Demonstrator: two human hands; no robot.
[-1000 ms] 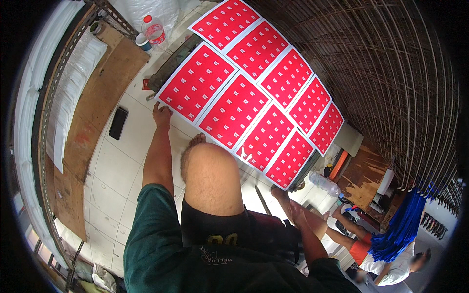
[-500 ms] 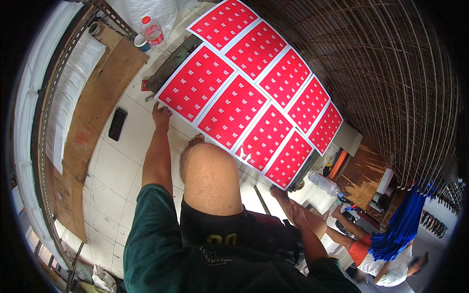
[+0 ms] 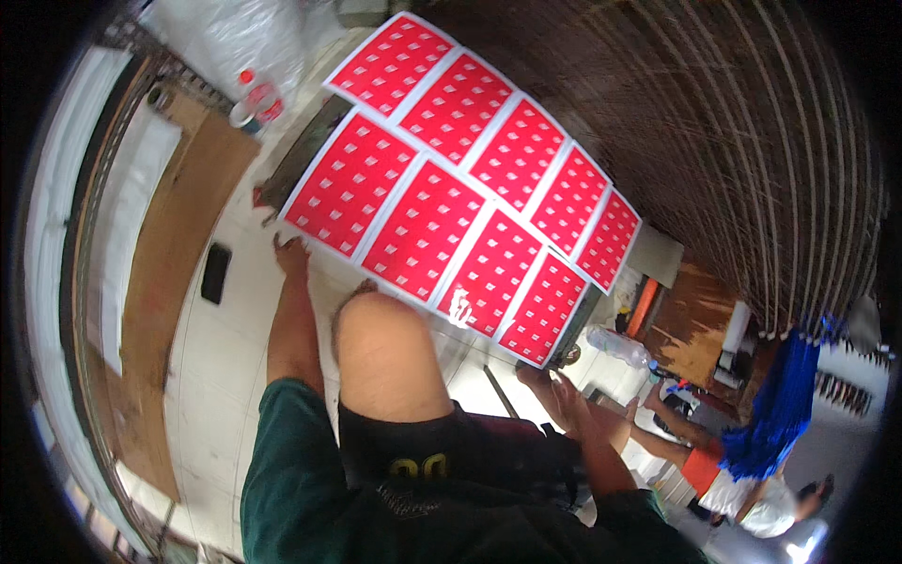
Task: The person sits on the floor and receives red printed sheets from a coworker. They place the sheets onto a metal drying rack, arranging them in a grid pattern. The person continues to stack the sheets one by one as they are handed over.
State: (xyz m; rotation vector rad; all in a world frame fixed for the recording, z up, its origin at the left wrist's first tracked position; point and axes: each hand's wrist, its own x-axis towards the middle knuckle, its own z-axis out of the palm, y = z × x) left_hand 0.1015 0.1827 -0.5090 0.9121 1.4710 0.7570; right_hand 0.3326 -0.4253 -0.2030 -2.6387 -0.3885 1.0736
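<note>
Red printed sheets (image 3: 425, 231) with white borders and small white marks lie in two slanting rows on a dark flat surface (image 3: 308, 155). My left hand (image 3: 292, 256) is just off the near-left corner sheet (image 3: 348, 183), its fingers apart and holding nothing I can see. My right hand (image 3: 571, 404) is low beside my lower leg, near the near-right corner sheet (image 3: 545, 310). Blur and the leg behind it hide how its fingers are set. My bare knee (image 3: 387, 352) rises between my arms, close to the sheets' near edge.
A black phone (image 3: 216, 274) lies on the tiled floor at left, beside a wooden board (image 3: 188, 216). A bottle (image 3: 261, 97) and a cup (image 3: 244, 118) stand far left. Metal racks (image 3: 714, 141) rise behind the sheets. At right are a clear bottle (image 3: 617, 347), blue straps (image 3: 775, 414) and another person (image 3: 752, 503).
My left hand has come slightly away from the corner of the near-left sheet. The whole view has shifted and blurred a little. The sheets keep their layout.
</note>
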